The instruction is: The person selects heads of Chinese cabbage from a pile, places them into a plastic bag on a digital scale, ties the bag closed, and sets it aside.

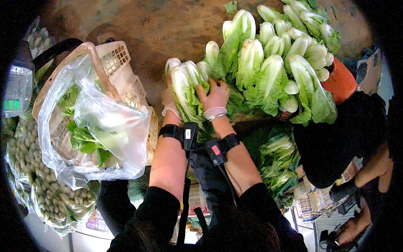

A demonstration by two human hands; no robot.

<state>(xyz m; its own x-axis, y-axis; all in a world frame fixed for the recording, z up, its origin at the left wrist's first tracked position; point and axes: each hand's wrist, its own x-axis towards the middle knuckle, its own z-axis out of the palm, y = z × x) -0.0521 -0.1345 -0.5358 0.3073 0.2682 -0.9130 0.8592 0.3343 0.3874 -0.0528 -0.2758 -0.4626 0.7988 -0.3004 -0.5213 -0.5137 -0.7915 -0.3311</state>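
Several Chinese cabbages with thick white bases and pale green leaves stand bunched between my two hands, bases pointing away from me. My left hand wraps the bunch's left side, its fingers mostly hidden behind the stalks. On the right side, my right hand grips the same bunch, thumb against the leaves and fingers bent around the edge. Thin see-through gloves show at both wrists. Just beyond my right hand, a large pile of Chinese cabbages spreads to the right on the brown tabletop.
A plastic crate lined with a clear bag stands left, green leaves inside. A lit scale display and bagged small round produce lie farther left. Someone in dark clothing is close at right, near an orange-red object.
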